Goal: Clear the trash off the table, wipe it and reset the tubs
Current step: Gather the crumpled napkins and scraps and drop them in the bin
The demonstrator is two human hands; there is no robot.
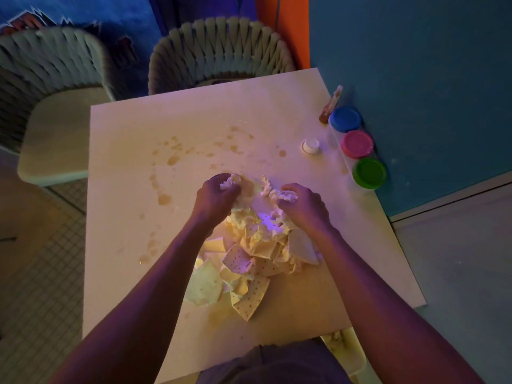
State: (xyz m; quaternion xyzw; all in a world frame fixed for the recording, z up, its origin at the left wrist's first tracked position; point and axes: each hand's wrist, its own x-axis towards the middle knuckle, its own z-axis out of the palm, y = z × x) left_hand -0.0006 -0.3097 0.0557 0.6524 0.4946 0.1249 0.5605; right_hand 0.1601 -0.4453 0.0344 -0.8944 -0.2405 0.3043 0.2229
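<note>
A heap of crumpled paper scraps (249, 253) on the table (133, 286) is gripped at its far edge by the curled fingers of the left hand (217, 196) and right hand (303, 205). Three lidded tubs, blue (345, 119), pink (356, 144) and green (370, 173), are lined along the table's right edge; their contents cannot be seen.

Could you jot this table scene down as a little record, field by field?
left hand: left hand grips crumpled paper
right hand: right hand grips crumpled paper
trash: paper pile at near middle of table
stains: brown spill spots unwiped
tubs: blue tub, pink tub, green tub lined along right edge
other: small white cap
</note>
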